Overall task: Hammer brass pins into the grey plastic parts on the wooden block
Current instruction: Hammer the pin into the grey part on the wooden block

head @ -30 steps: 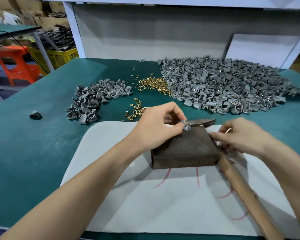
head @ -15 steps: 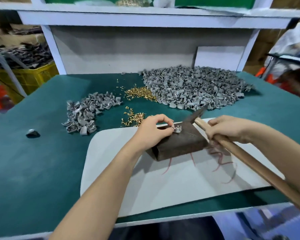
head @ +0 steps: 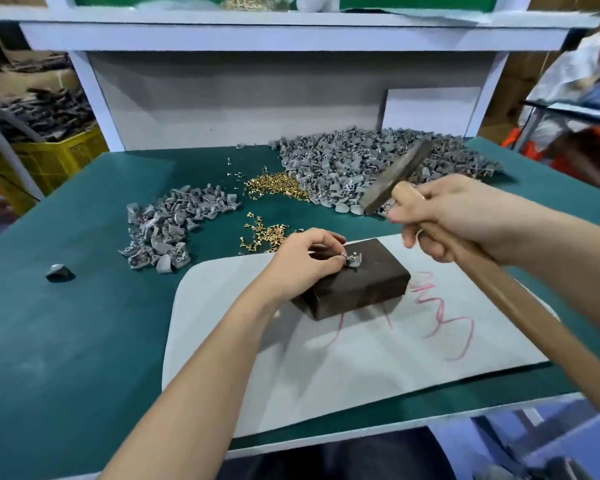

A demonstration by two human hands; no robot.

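Note:
A dark wooden block (head: 368, 282) lies on a white mat (head: 326, 358). On its top sits a small grey plastic part (head: 354, 260) with a brass pin standing in it. My left hand (head: 305, 261) pinches that part with thumb and forefinger. My right hand (head: 454, 216) grips the wooden handle of a hammer (head: 394, 178), whose metal head is raised above and to the right of the block.
A big heap of grey parts (head: 378, 168) lies at the back right, a smaller heap (head: 174, 226) at the left. Brass pins (head: 278, 185) are scattered between them and near the block (head: 260, 233). One lone grey part (head: 58, 271) lies far left. A yellow crate (head: 49, 157) stands beyond the table.
My right hand has lifted the hammer from just beside the block up and to the right. My left hand stays pinching the part on the block.

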